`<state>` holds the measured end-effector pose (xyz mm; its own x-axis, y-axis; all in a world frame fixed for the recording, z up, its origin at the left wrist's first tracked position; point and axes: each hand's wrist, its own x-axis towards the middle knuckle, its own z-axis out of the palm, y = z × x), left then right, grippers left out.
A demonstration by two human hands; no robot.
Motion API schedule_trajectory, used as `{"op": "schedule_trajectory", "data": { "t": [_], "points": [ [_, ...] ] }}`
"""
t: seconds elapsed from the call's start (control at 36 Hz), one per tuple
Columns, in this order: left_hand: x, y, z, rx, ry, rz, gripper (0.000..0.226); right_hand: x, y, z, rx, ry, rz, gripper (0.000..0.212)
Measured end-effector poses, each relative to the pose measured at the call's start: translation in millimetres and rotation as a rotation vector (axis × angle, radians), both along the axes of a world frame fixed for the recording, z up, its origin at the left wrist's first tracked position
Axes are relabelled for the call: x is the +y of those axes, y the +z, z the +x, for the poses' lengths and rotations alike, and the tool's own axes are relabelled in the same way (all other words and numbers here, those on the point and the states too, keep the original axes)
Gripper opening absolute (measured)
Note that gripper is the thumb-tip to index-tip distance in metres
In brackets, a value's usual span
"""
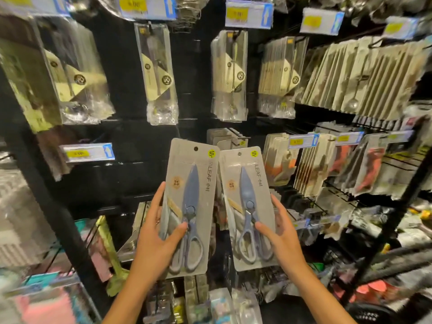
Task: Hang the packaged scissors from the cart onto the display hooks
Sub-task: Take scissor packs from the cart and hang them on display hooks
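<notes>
Both forearms reach up from the near edge toward a black display wall (131,73). Wall fills the far view; rows of clear-bagged utensil packs (159,73) hang from hooks up top, flat packs fanned in dense rows at far right (364,76). Yellow-and-blue price tags (249,14) sit above the rows, another at mid left (88,152). Edges of the view blurred; lower shelves show pink and teal goods I cannot identify.

Two packaged scissors, grey cards, blue-grey handles and blade covers, held side by side in front of the wall's middle, both upright and leaning slightly right, cards nearly touching along their inner edges.

Left pack (189,206): larger in view, round hang hole at top, yellow sticker at its top right corner. My left hand (156,232) grips its lower left edge, fingers behind the card, thumb pressed across the front at the scissor pivot.

Right pack (250,206): same card, hang hole and sticker visible. My right hand (282,232) grips its lower right edge, fingers curled behind, thumb on the front by the handles.

Neither hang hole is on a hook. Behind the right pack's top, a short row of similar grey cards (224,137) hangs on a hook.
</notes>
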<state>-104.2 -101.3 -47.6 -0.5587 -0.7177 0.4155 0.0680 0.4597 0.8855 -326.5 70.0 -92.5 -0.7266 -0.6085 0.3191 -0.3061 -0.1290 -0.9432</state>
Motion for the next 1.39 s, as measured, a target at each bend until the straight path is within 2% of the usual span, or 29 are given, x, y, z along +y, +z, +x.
{"op": "schedule_trajectory", "data": {
  "t": [0.39, 1.03, 1.19, 1.39],
  "points": [
    [-13, 0, -45, -0.009, 0.133, -0.055, 0.093, -38, -6, -61, -0.043, 0.068, -0.061, 0.073],
    [-23, 3, -65, 0.085, 0.113, -0.082, 0.09, -55, -26, -78, -0.088, 0.194, -0.04, 0.077],
    [-23, 2, -68, 0.072, 0.107, -0.082, 0.092, -72, -31, -89, -0.064, 0.178, -0.017, 0.078],
    [-29, 6, -68, 0.083, 0.127, -0.103, 0.091, -102, -36, -94, 0.057, 0.156, 0.075, 0.077]
  ]
}}
